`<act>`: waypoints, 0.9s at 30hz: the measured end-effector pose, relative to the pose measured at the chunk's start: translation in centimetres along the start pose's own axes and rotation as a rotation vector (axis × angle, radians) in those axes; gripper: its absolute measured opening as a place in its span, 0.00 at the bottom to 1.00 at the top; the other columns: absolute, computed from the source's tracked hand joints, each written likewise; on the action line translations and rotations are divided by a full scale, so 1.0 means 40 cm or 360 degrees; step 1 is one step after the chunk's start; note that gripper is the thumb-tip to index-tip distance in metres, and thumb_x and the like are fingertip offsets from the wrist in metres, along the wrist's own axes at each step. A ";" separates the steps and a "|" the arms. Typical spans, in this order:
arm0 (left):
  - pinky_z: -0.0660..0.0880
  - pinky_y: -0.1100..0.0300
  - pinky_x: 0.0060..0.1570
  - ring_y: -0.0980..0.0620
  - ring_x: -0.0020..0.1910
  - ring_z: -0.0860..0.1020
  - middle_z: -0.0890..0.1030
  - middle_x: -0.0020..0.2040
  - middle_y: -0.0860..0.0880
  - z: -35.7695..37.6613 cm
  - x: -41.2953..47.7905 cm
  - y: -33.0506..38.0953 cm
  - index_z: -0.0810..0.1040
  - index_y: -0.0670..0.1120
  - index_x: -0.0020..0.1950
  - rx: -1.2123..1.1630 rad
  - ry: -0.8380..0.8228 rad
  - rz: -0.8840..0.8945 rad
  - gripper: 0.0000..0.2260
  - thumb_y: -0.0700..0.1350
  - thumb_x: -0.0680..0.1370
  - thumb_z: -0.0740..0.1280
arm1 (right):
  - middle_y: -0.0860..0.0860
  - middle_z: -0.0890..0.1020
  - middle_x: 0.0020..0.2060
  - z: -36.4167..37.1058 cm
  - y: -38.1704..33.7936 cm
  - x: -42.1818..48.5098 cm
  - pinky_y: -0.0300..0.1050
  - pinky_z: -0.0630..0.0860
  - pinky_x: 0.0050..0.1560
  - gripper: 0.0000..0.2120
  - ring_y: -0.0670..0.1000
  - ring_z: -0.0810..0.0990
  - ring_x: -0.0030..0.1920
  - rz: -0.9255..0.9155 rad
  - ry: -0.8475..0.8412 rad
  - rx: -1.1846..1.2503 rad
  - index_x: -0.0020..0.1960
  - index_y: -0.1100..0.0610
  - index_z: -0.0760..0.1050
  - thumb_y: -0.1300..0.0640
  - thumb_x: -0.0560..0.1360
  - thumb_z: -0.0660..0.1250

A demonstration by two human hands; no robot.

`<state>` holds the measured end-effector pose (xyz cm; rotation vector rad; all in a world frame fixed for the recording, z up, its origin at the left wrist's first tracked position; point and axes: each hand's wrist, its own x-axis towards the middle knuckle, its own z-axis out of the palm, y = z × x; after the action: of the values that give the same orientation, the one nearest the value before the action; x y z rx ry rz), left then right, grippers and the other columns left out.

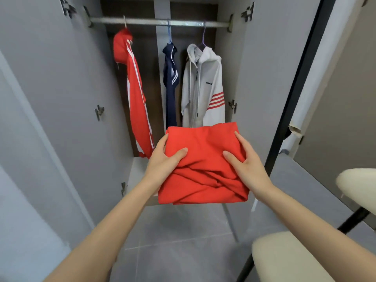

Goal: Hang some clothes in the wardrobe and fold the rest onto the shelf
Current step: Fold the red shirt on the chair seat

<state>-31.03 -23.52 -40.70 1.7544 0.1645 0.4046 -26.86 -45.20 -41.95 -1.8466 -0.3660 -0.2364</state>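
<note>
A folded red garment [203,159] is held in front of the open wardrobe, over the front of the pale shelf [137,176]. My left hand [162,159] grips its left side, thumb on top. My right hand [247,159] grips its right side, thumb on top too. On the metal rail [146,21] hang three garments: a red jacket with white stripes [136,94], a navy jacket [170,84] and a white hoodie with red sleeve stripes [205,88].
Both grey wardrobe doors [67,82] stand open to either side. A cream padded chair [289,259] with a black frame is at the lower right. A black post [295,82] rises on the right. Grey tiled floor [179,241] lies below.
</note>
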 end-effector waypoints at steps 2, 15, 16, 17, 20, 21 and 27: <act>0.70 0.62 0.61 0.59 0.58 0.76 0.75 0.63 0.58 -0.045 0.054 0.066 0.65 0.53 0.75 0.0010 0.0016 -0.0027 0.31 0.49 0.74 0.73 | 0.41 0.71 0.69 0.019 -0.066 0.070 0.46 0.68 0.70 0.32 0.43 0.72 0.67 0.0007 -0.0035 0.0019 0.76 0.44 0.61 0.50 0.76 0.69; 0.72 0.55 0.64 0.54 0.59 0.77 0.77 0.62 0.55 -0.399 0.344 0.789 0.64 0.58 0.75 0.0068 0.0067 0.0073 0.31 0.51 0.74 0.72 | 0.45 0.69 0.71 0.015 -0.805 0.484 0.35 0.70 0.61 0.33 0.44 0.73 0.65 -0.0118 -0.0167 0.0116 0.77 0.45 0.58 0.49 0.77 0.69; 0.72 0.55 0.64 0.54 0.58 0.78 0.78 0.62 0.54 -0.417 0.364 0.832 0.64 0.58 0.75 0.0058 0.0070 0.0095 0.31 0.51 0.74 0.72 | 0.46 0.69 0.71 0.013 -0.848 0.512 0.39 0.70 0.65 0.32 0.45 0.72 0.66 -0.0132 -0.0155 0.0122 0.77 0.45 0.59 0.50 0.76 0.69; 0.73 0.54 0.64 0.54 0.58 0.78 0.78 0.62 0.54 -0.433 0.383 0.871 0.65 0.57 0.75 0.0044 0.0067 0.0114 0.31 0.51 0.74 0.72 | 0.47 0.70 0.71 0.010 -0.888 0.539 0.43 0.70 0.68 0.32 0.46 0.72 0.67 -0.0145 -0.0135 0.0117 0.76 0.45 0.60 0.50 0.76 0.69; 0.74 0.55 0.62 0.54 0.55 0.79 0.79 0.60 0.53 -0.474 0.441 0.970 0.66 0.55 0.74 0.0008 0.0057 0.0170 0.30 0.49 0.74 0.73 | 0.48 0.72 0.69 0.007 -0.982 0.612 0.41 0.70 0.65 0.32 0.47 0.74 0.64 -0.0187 -0.0127 0.0205 0.76 0.47 0.61 0.52 0.76 0.70; 0.74 0.56 0.60 0.54 0.55 0.79 0.79 0.59 0.53 -0.484 0.459 0.995 0.67 0.54 0.74 0.0005 0.0062 0.0191 0.30 0.49 0.74 0.72 | 0.48 0.72 0.69 0.008 -1.004 0.634 0.39 0.70 0.62 0.32 0.46 0.74 0.63 -0.0206 -0.0138 0.0236 0.76 0.48 0.62 0.53 0.76 0.70; 0.76 0.56 0.56 0.52 0.55 0.79 0.79 0.60 0.51 -0.526 0.586 1.079 0.71 0.54 0.69 -0.0033 0.0089 0.0253 0.24 0.48 0.74 0.73 | 0.47 0.73 0.68 0.025 -1.089 0.782 0.43 0.72 0.63 0.31 0.47 0.75 0.63 -0.0266 -0.0161 0.0367 0.75 0.47 0.63 0.54 0.75 0.71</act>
<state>-21.45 -6.24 8.97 1.7425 0.0607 0.5693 -13.73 -28.36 7.26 -1.6056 -0.5945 -0.2058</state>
